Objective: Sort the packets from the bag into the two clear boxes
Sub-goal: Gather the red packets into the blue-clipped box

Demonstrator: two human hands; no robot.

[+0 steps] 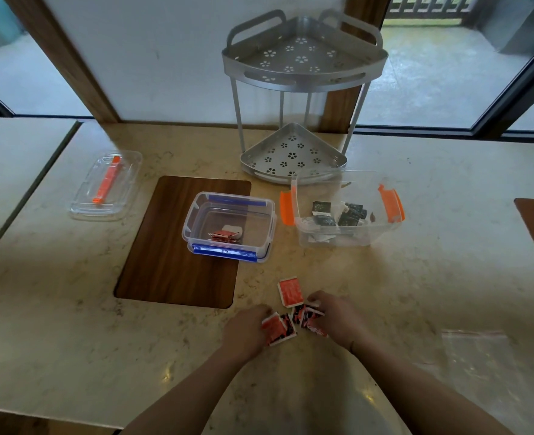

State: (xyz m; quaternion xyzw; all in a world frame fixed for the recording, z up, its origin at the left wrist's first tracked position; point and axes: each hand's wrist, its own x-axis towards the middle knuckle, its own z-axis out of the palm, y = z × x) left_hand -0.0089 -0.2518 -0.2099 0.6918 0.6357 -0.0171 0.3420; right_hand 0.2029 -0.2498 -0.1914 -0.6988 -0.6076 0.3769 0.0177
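Below, the left hand (246,328) pinches a red packet (275,328) at its edge, while the right hand (337,318) curls over more red packets (310,318); one lies loose (289,291) just beyond. Gathering all into one squared stack probably serves best before lifting to the blue-latched box (228,227), which already holds red ones; dark packets fill the orange-latched box (348,211). The emptied bag (482,356) lies on the desk (71,324), well to the right.
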